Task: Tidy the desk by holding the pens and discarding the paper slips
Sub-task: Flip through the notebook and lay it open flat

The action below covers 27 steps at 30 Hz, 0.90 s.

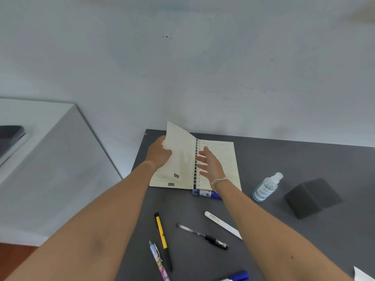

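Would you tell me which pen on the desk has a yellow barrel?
The yellow-and-black pen, lying left of the clear pen; no other pen shows yellow on its barrel.

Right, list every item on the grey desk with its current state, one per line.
Spiral-bound lined notebook: open, flat.
Lifted notebook page: raised, gripped by left hand.
Right hand: spread flat on right page.
Clear spray bottle: capped, leaning.
Yellow-black pen: lying loose.
Clear-barrelled black pen: lying loose.

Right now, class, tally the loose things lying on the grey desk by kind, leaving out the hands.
Pens: 3 (yellow-black pen, clear black-grip pen, patterned pen)
Blue markers: 2
White flat stick: 1
Spiral notebook: 1
Spray bottle: 1
Dark block: 1
Total: 9
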{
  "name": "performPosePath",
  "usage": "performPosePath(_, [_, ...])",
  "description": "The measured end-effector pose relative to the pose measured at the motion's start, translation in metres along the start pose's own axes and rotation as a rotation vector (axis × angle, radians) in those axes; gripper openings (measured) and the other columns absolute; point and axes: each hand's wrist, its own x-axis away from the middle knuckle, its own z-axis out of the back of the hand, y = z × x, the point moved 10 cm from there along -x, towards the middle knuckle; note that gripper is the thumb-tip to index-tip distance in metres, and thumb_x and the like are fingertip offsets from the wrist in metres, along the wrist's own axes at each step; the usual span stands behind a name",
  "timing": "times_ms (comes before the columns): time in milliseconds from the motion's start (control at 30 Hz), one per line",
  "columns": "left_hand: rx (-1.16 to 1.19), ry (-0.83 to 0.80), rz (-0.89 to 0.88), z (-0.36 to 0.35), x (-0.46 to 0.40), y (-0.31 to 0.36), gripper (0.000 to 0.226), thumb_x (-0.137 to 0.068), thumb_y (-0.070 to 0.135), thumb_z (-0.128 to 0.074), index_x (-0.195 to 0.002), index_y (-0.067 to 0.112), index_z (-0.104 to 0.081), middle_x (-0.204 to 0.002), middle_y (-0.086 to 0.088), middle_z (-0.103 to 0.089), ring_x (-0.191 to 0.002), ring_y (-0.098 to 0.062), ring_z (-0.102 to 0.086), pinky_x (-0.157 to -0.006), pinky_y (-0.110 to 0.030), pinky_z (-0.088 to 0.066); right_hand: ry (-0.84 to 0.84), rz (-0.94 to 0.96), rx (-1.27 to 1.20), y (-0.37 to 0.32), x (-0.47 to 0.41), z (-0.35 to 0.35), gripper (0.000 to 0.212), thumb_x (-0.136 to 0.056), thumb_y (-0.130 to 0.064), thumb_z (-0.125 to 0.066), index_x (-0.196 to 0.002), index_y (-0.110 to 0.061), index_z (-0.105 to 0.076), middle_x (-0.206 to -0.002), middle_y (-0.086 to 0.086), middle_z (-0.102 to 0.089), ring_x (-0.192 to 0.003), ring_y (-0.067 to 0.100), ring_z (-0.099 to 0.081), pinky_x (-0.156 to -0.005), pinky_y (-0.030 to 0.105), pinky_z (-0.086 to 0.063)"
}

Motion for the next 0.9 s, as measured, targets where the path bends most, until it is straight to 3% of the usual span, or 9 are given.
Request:
performPosePath(100, [-0.171, 0.035, -0.035, 0.008, 0.000, -0.004, 0.062, -0.082, 0.000, -0.045, -0.139, 0.022, -0.036, -0.118, -0.006, -0.058, -0.097, -0.022, -0.056, -0.066, -0.023, -0.045, 0.055, 0.027, 0.138, 0.004, -0.003, 0.013, 0.043, -0.095, -0.045, -0.037, -0.124, -0.017, -0.050, -0.120, 0.002, -0.055, -0.109, 0.023, -0.050, -0.096, 0.038, -0.037])
performPosePath(200, [-0.531, 0.092, -0.047, 0.009, 0.005, -0.008, 0.066, -0.085, 0.006, -0.048, -0.145, 0.022, -0.025, -0.138, -0.012, -0.042, -0.122, -0.032, -0.043, -0.090, -0.040, -0.046, 0.107, 0.108, 0.285, 0.004, -0.006, 0.027, 0.028, -0.093, -0.043, -0.039, -0.105, -0.022, -0.054, -0.121, 0.003, -0.058, -0.107, 0.020, -0.051, -0.093, 0.033, -0.038])
performPosePath(333, [-0.943, 0.037, -0.151, -0.013, 0.010, -0.009, 0.063, -0.088, 0.018, -0.048, -0.145, 0.024, -0.023, -0.152, -0.008, -0.024, -0.130, -0.032, -0.034, -0.099, -0.041, -0.039, 0.110, 0.214, 0.450, 0.005, -0.008, 0.033, 0.036, -0.092, -0.040, -0.044, -0.117, -0.019, -0.058, -0.127, -0.001, -0.058, -0.111, 0.013, -0.050, -0.089, 0.024, -0.033])
performPosePath(567, [-0.948, -0.349, -0.284, -0.080, 0.021, -0.036, 0.050, -0.095, 0.032, -0.039, -0.144, 0.026, -0.030, -0.159, -0.002, -0.017, -0.141, -0.027, -0.023, -0.111, -0.042, -0.030, 0.110, 0.228, 0.770, 0.017, -0.018, 0.042, 0.041, -0.093, -0.037, -0.044, -0.130, -0.020, -0.050, -0.142, 0.000, -0.047, -0.132, 0.018, -0.040, -0.109, 0.030, -0.028])
performPosePath(900, [-0.921, -0.402, -0.233, -0.088, 0.023, -0.058, 0.049, -0.095, 0.033, -0.035, -0.144, 0.028, -0.029, -0.159, 0.002, -0.016, -0.143, -0.025, -0.019, -0.112, -0.042, -0.029, 0.118, 0.275, 1.130, 0.028, -0.023, 0.046, 0.041, -0.095, -0.034, -0.040, -0.131, -0.017, -0.051, -0.147, 0.001, -0.040, -0.136, 0.021, -0.033, -0.114, 0.035, -0.026])
